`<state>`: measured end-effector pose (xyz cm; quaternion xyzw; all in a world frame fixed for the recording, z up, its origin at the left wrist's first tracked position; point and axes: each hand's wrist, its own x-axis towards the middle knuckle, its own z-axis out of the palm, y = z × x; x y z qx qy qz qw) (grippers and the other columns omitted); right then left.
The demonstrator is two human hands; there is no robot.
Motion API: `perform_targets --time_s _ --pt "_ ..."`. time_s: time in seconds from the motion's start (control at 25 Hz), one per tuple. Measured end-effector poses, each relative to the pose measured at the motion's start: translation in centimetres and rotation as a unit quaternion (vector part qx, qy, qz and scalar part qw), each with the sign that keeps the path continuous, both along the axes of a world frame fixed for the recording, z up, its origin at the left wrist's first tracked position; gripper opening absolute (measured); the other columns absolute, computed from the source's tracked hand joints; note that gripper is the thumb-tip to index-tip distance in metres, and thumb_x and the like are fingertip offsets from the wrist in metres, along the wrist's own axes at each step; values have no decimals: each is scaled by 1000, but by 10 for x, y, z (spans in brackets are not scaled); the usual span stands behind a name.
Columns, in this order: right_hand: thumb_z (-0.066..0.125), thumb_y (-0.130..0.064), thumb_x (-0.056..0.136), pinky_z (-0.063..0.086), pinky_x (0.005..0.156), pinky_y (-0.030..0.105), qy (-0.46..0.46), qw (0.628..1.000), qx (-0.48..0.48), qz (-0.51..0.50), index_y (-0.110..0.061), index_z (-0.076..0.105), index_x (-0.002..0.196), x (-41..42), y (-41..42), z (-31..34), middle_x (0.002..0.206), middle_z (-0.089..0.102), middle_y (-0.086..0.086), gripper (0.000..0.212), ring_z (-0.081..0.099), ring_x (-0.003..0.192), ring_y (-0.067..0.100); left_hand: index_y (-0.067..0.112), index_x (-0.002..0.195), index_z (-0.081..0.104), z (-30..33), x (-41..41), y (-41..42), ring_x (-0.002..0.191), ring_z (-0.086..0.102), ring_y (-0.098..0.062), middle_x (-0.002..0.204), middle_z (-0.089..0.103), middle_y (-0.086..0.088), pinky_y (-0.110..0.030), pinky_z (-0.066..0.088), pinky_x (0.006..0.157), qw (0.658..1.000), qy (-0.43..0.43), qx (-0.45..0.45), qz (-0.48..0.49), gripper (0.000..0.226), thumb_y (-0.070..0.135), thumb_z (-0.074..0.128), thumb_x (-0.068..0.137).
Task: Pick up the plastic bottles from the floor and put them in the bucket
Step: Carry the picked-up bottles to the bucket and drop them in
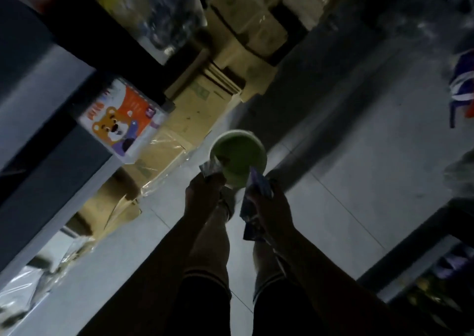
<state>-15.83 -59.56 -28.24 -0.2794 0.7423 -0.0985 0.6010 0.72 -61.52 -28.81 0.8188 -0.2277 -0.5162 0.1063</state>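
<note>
A green bucket with a pale rim stands on the tiled floor ahead of my feet. My left hand grips a crumpled clear plastic bottle at the bucket's near left rim. My right hand holds another plastic bottle with a blue-purple label, its top end over the bucket's near right rim. The picture is dark and blurred, so the finger positions are hard to make out.
Flattened cardboard boxes and plastic wrap line the floor at left beside a dark shelf. A carton with a bear picture sits on it. Another rack stands at right. My legs are below the hands.
</note>
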Motion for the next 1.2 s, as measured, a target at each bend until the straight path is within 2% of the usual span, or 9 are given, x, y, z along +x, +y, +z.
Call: perform_targets --time_s 0.16,0.24,0.32,0.4,0.52,0.64,0.76,0.92,1.2 --pt "65 -50 92 60 86 40 2 996 88 2 -18 59 123 17 -34 -159 104 69 2 44 70 94 22 5 120 68 -145 -22 -28 98 73 -35 111 74 -17 -46 61 86 997 17 51 62 36 35 55 103" --pt "63 -50 94 61 73 29 -5 994 111 -10 -16 60 115 25 -47 -231 95 69 5 40 71 83 23 12 105 69 -214 -30 -34 81 70 -26 94 72 -8 -27 61 70 997 0 66 41 31 38 54 103" --pt "64 -41 97 59 86 36 -13 996 89 -17 -18 61 113 30 -61 -288 103 68 6 27 69 96 25 19 85 61 -267 -32 -40 68 59 -15 79 62 -1 -20 53 62 997 6 79 18 25 34 54 104" --pt "61 -35 100 53 98 41 -19 997 79 -3 -20 59 123 30 -74 -335 119 64 7 27 63 111 25 24 82 55 -306 -28 -41 79 60 -17 83 59 0 -31 54 82 995 23 92 -43 25 29 51 106" --pt "54 -47 101 46 107 51 -77 979 181 50 -20 45 143 22 -88 -357 137 55 10 50 54 122 32 24 92 57 -328 -16 -37 89 61 -19 93 62 -2 -45 48 102 987 65 114 -88 15 29 52 106" --pt "63 -32 96 46 98 35 -81 986 95 114 -20 44 141 13 -89 -325 126 55 1 50 55 112 20 29 91 59 -298 -4 -33 89 60 -16 95 64 1 -41 47 97 983 36 76 -161 12 25 57 102" --pt "60 -42 96 50 94 39 -13 978 121 167 -12 50 138 -4 -83 -262 119 59 11 53 59 105 25 18 133 62 -242 6 -29 131 54 -28 142 57 -11 -34 42 105 937 -25 81 -338 31 24 53 104" --pt "52 -38 101 45 67 29 50 959 94 262 -5 63 105 -26 -71 -175 111 65 20 34 59 83 23 21 135 60 -144 7 -19 110 59 -21 131 60 -9 -33 49 82 919 -33 76 -386 44 37 57 94" --pt "50 -42 99 51 95 47 60 899 -6 435 -7 50 137 -40 -59 16 132 56 22 51 58 116 36 23 138 56 46 4 -3 116 63 -26 138 55 -10 -35 51 91 899 -73 21 -431 45 43 56 98"
